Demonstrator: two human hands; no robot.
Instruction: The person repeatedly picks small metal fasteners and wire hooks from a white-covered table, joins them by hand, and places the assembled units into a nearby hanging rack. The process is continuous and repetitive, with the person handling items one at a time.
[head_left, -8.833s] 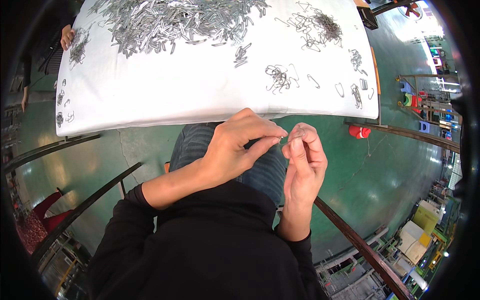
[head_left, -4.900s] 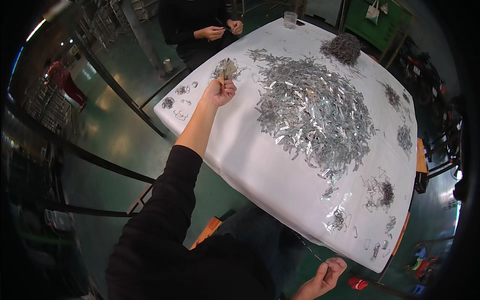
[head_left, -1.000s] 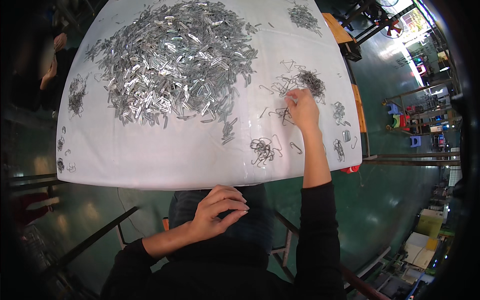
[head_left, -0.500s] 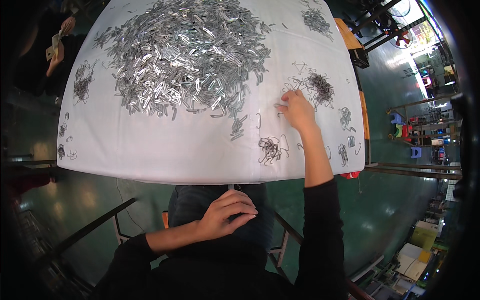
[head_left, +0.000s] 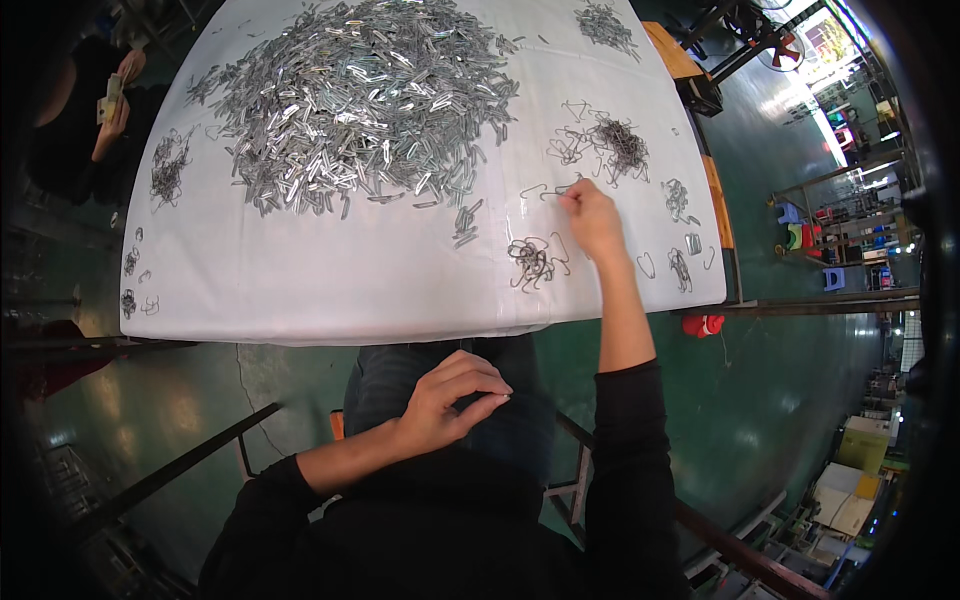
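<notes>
On white table (head_left: 300, 290), right hand (head_left: 592, 218) outstretched pinching wire hook (head_left: 548, 190), left hand (head_left: 455, 395) curled over lap.

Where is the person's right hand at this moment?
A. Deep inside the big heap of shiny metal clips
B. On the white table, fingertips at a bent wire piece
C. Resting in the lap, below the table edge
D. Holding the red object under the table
B: the right hand reaches over the white table, its fingertips touching a bent wire piece, apart from the big heap of metal clips; the left hand stays near the lap.
</notes>
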